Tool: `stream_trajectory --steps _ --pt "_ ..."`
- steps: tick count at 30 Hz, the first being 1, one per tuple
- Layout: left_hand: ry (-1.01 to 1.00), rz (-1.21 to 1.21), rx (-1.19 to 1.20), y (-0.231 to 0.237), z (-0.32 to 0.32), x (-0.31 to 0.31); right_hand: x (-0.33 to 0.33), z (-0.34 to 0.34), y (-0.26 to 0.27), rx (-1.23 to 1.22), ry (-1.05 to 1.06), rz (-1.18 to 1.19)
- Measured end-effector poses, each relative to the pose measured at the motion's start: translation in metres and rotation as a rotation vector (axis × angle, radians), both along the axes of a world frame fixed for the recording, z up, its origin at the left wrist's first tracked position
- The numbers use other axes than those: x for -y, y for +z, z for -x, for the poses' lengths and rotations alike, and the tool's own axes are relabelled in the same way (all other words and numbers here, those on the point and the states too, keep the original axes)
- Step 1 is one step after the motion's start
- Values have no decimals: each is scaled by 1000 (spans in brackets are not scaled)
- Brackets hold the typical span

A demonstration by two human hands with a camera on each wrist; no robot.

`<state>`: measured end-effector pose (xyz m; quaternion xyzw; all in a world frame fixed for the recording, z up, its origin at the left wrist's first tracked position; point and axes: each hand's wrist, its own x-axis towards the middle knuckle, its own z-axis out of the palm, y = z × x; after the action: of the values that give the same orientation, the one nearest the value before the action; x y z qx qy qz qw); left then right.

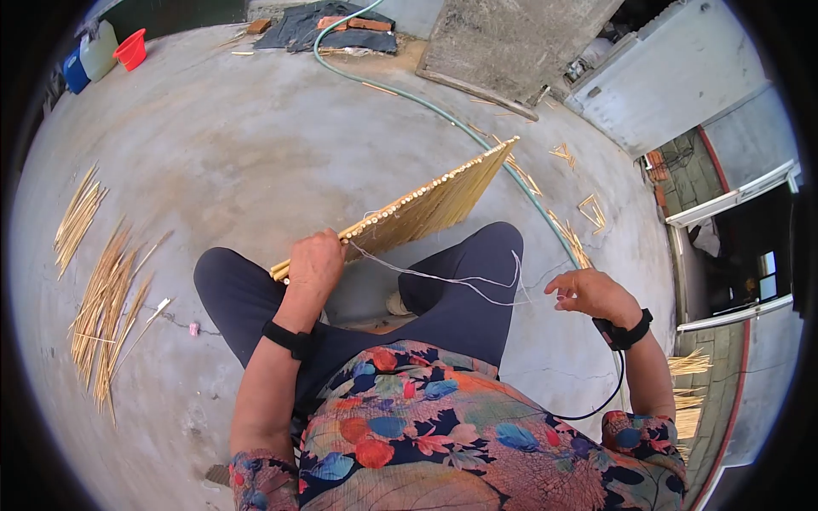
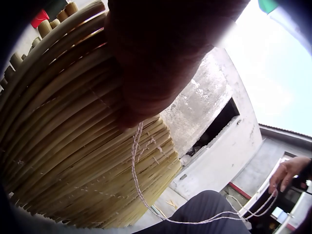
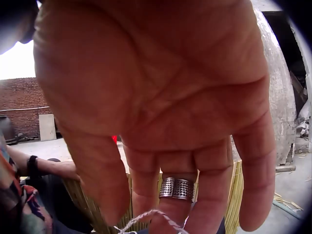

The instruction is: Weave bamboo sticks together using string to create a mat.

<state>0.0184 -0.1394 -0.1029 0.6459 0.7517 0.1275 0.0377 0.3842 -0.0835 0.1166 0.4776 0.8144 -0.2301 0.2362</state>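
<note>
My left hand (image 1: 317,266) grips the near edge of a mat of straw-coloured stalks (image 1: 434,204), bound side by side and tilted above my lap. In the left wrist view, that hand's dark fingers cover part of the stalks, and rows of stitching cross the mat. A thin whitish twisted string (image 2: 134,165) leaves the mat beside the left fingers, sags over my knee and rises to my right hand (image 1: 596,296). Away to the right, the right hand has bent fingers, with the string at its fingertips. A silver ring (image 3: 176,188) shows on one finger; the exact pinch is hidden.
Loose stalks (image 1: 106,315) lie in bundles on the concrete floor at left. A green hose (image 1: 426,106) runs behind the mat, with short stalk pieces (image 1: 592,213) beside it. A red bucket (image 1: 130,50) stands at the far left, and a slab (image 1: 511,47) at the back.
</note>
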Motion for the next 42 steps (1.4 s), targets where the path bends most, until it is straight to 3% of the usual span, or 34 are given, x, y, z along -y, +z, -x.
stream_trajectory --steps 2,6,8,10,13,14,16,18,20,23,28,31,42 --pt "9 -7 -5 -1 -3 0 -4 -15 0 -84 90 -119" --pt "-14 -31 -8 -3 -8 6 -21 -5 22 -106 111 -143" --pt "1 -27 -56 -2 -11 6 -33 42 39 -108 133 -466" --pt "29 -11 -127 -2 -16 9 -45 98 27 -422 201 -496" --pt "113 -7 -156 3 -25 14 -51 185 -39 -687 527 -222" --pt "130 0 -155 5 -26 17 -50 210 -68 -686 515 -82" --pt "124 -22 -119 7 -31 24 -51 241 -128 -633 605 -59" --pt "121 -14 -123 1 -33 28 -52 255 -155 -583 639 21" --pt "115 0 -115 -2 -34 31 -51 264 -160 -520 670 108" --pt "107 -34 -54 -2 -33 33 -61 263 -162 -483 523 266" --pt "61 -3 -36 0 -31 31 -74 265 -176 -530 729 309" --pt "52 0 -18 -2 -30 33 -74 266 -181 -525 633 425" --pt "1 41 7 6 -23 36 -56 265 -180 -621 432 359"
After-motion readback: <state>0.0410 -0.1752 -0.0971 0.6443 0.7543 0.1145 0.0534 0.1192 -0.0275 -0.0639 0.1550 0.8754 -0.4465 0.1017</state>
